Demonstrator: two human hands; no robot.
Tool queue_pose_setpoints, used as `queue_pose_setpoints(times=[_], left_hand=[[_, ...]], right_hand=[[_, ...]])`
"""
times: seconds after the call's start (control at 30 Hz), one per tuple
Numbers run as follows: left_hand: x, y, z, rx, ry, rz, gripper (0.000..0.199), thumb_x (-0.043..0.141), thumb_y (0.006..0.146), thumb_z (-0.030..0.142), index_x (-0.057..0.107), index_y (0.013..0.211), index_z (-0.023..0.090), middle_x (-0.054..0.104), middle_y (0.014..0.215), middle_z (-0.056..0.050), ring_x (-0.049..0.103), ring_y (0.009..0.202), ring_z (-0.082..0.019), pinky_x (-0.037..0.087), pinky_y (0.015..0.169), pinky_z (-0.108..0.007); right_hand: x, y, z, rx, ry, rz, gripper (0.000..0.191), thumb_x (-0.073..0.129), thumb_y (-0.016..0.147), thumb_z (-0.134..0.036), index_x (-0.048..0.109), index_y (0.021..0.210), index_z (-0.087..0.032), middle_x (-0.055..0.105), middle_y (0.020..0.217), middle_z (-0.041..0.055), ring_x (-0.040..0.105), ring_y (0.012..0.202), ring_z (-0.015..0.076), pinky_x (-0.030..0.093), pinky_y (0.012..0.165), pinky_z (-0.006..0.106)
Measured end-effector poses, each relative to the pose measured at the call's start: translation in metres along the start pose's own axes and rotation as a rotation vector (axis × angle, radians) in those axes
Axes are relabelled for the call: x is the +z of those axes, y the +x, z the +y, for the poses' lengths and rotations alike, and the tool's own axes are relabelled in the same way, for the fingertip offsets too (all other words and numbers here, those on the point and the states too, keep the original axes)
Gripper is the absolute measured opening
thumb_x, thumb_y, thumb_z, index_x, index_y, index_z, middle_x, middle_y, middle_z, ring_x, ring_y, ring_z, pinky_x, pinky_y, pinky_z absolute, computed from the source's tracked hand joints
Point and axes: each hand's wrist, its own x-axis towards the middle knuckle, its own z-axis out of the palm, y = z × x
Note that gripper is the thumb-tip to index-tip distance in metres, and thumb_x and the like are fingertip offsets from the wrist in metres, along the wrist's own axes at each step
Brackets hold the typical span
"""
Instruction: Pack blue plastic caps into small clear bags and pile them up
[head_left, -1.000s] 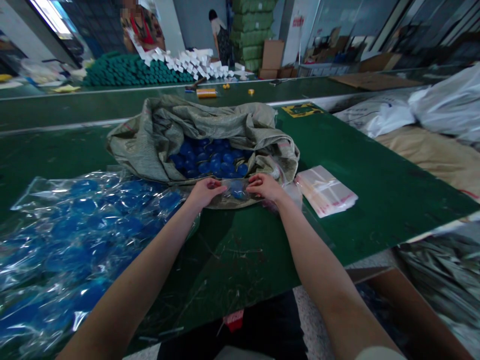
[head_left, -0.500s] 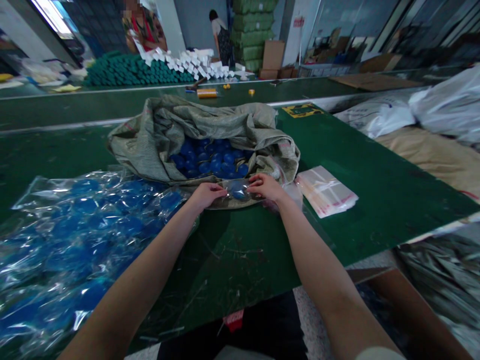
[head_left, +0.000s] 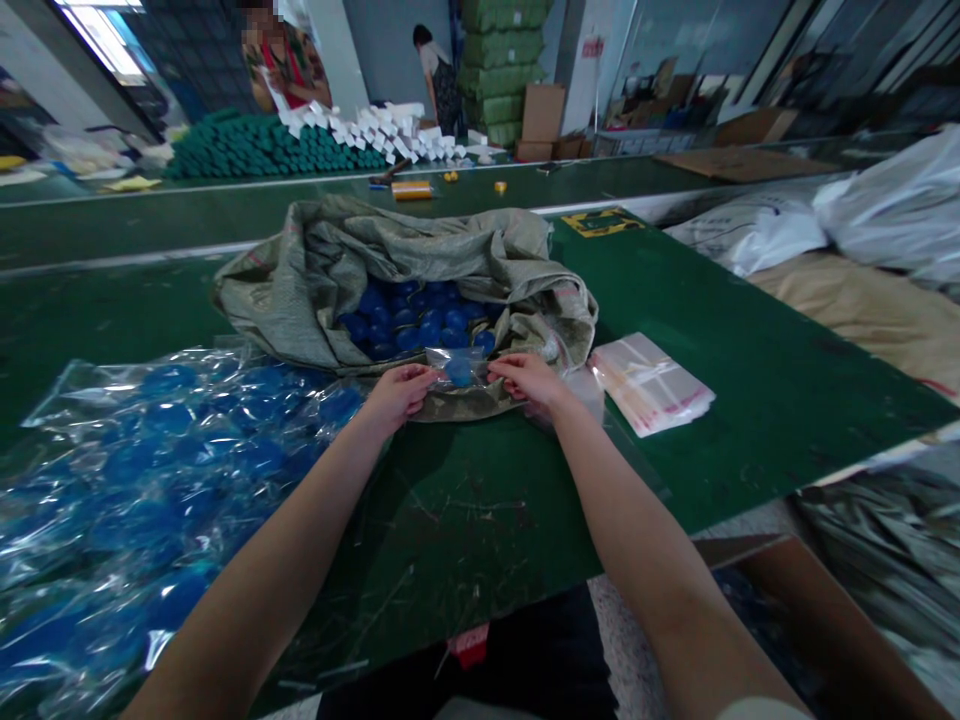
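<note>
Pinching a clear plastic bag [head_left: 457, 366] at both side edges with your left hand [head_left: 397, 395] and right hand [head_left: 531, 381], fingers [head_left: 427, 376] pressed together on the film. One round blue piece [head_left: 459, 372] shows inside, the bag just above the front fold of the woven sack [head_left: 390, 245].

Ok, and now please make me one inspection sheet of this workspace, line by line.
Surface: green workbench, scratched.
Job's things: small clear bag around a blue round piece; woven sack full of similar pieces.
Clutter: large clear bag of blue pieces; stack of flat clear bags.
Grips: left hand and right hand pinch the small clear bag.
Cables: nothing seen.
Surroundings: co-worker, green bales, cardboard boxes.
</note>
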Motion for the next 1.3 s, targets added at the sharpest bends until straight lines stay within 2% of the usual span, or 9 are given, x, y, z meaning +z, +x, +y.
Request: queue_pose_setpoints(times=[0.23,0.37,0.53,0.77,0.93,1.03,1.17,1.3], left_hand=[[0.003,-0.002,0.000,0.025,-0.019,-0.011,0.037,0.083,0.058,0.034,0.059,0.078,0.013,0.047,0.056,0.007,0.025,0.037,0.001,0.017,0.033,-0.014],[0.003,-0.001,-0.001,0.037,0.000,-0.009,0.036,0.083,0.059,0.033,0.059,0.077,0.014,0.047,0.056,0.007,0.024,0.037,0.001,0.017,0.033,-0.014],[0.005,-0.001,-0.002,0.038,0.006,-0.010,0.035,0.083,0.059,0.033,0.059,0.076,0.013,0.045,0.055,0.007,0.025,0.037,0.001,0.017,0.032,-0.014],[0.008,-0.003,-0.001,0.043,-0.031,0.005,0.032,0.081,0.060,0.031,0.060,0.077,0.014,0.056,0.061,0.003,0.027,0.037,0.001,0.016,0.032,-0.014],[0.008,-0.003,0.001,0.036,-0.061,0.026,0.033,0.081,0.059,0.031,0.059,0.076,0.014,0.060,0.067,0.002,0.027,0.036,0.001,0.016,0.032,-0.015],[0.008,-0.004,0.001,0.031,-0.053,0.024,0.034,0.081,0.060,0.032,0.059,0.078,0.013,0.060,0.067,0.001,0.028,0.037,0.001,0.016,0.033,-0.015],[0.006,-0.003,-0.001,0.040,-0.033,-0.001,0.034,0.081,0.061,0.033,0.060,0.078,0.013,0.052,0.056,0.005,0.026,0.036,0.001,0.016,0.033,-0.015],[0.007,-0.001,-0.005,0.034,0.000,-0.009,0.033,0.081,0.061,0.035,0.062,0.078,0.013,0.045,0.050,0.007,0.026,0.035,0.000,0.015,0.033,-0.016]], right_hand=[[0.011,-0.002,0.003,-0.004,-0.010,-0.047,0.021,0.072,0.074,-0.034,0.068,0.083,-0.016,0.062,0.067,0.0008,0.040,0.045,0.0032,0.025,0.037,0.015],[0.014,-0.003,0.002,0.000,0.027,-0.053,0.021,0.070,0.074,-0.035,0.066,0.080,-0.015,0.058,0.063,-0.0012,0.037,0.043,0.0027,0.022,0.036,0.015],[0.017,-0.003,0.001,-0.003,0.058,-0.055,0.014,0.067,0.073,-0.028,0.059,0.073,-0.016,0.042,0.047,-0.0076,0.033,0.040,0.0035,0.019,0.037,0.015],[0.021,-0.005,-0.003,-0.063,0.145,-0.019,0.009,0.058,0.071,-0.018,0.051,0.065,-0.017,0.046,0.052,-0.0063,0.034,0.040,0.0031,0.019,0.037,0.015],[0.022,-0.006,-0.005,0.008,0.190,-0.019,0.015,0.065,0.070,-0.026,0.054,0.074,-0.017,0.058,0.069,-0.0024,0.039,0.044,0.0027,0.021,0.036,0.015],[0.021,-0.005,-0.004,0.004,0.211,-0.019,0.021,0.068,0.071,-0.032,0.055,0.078,-0.017,0.060,0.074,-0.0011,0.039,0.045,0.0025,0.022,0.036,0.015],[0.019,-0.002,-0.001,-0.046,0.201,-0.015,0.019,0.070,0.071,-0.029,0.056,0.076,-0.016,0.056,0.062,-0.0036,0.037,0.042,0.0025,0.023,0.036,0.015],[0.015,0.001,0.002,-0.027,0.121,-0.019,0.013,0.067,0.075,-0.025,0.059,0.073,-0.015,0.052,0.054,-0.0039,0.041,0.042,0.0038,0.027,0.036,0.014]])
